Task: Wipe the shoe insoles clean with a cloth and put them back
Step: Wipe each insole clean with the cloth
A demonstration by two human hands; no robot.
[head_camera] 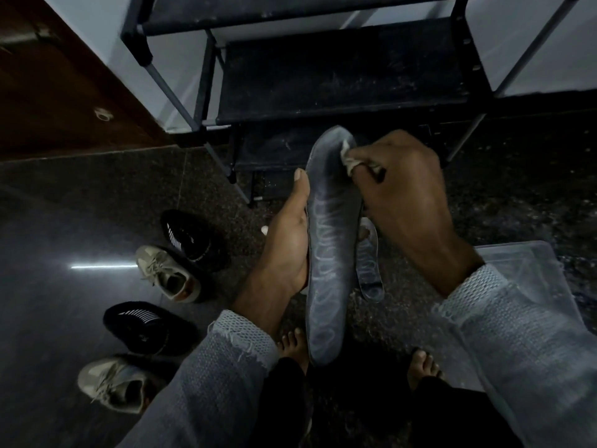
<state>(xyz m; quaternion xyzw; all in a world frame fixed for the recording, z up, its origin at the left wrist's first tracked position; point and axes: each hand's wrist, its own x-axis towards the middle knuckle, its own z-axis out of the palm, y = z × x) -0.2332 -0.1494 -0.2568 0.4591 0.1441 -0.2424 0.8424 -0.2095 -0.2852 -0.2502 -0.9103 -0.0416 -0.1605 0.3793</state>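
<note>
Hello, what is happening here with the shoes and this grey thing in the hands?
A person is cleaning a shoe insole. The left hand holds the grey insole upright from the side, and the right hand presses a small cloth against its upper end. A second insole lies on the floor behind it. Four shoes wait on the floor to the left, in front of a dark shoe rack. No insole is back in a shoe yet.

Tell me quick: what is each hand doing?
Left hand: grips the insole along its edge.
Right hand: fingers curled round the cloth, pressing it to the insole.
</note>
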